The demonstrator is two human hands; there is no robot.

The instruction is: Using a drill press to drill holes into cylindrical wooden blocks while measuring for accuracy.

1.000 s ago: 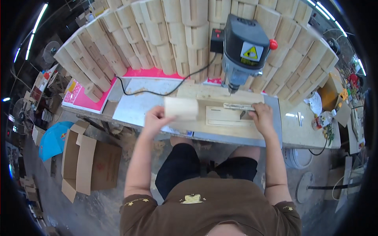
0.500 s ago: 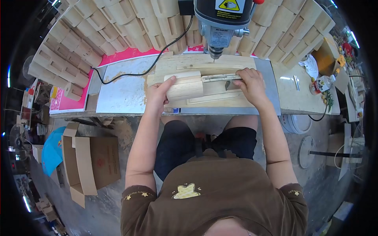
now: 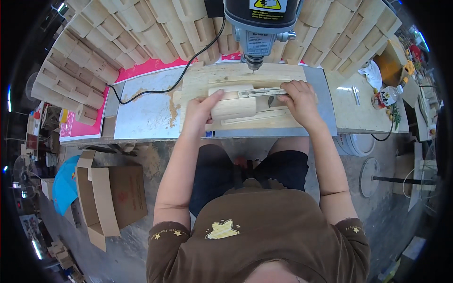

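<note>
A pale wooden cylinder (image 3: 233,109) with a lengthwise groove lies on its side on a wooden board (image 3: 196,78). My left hand (image 3: 201,111) is closed around its left end, thumb on top. A narrow, pale strip with dark marks (image 3: 259,93) reaches over the cylinder's right part, along the groove. The strip's right end is under the fingers of my right hand (image 3: 300,100), which are closed on it. Beside those fingertips a small dark metal piece (image 3: 271,101) stands on the board. Just behind the strip, the bit of a bench drill (image 3: 255,61) points down.
Stacked wooden cylinders (image 3: 141,28) with cut recesses wall the back of the table. A black cable (image 3: 177,85) curves over the white sheet at left. A plastic bottle (image 3: 388,96) stands at right. An open cardboard box (image 3: 120,198) sits on the floor at left.
The cylinder has moved right with my left hand, so the strip now overlaps its top. My right hand has stayed nearly in place. The whole view has shifted slightly.
</note>
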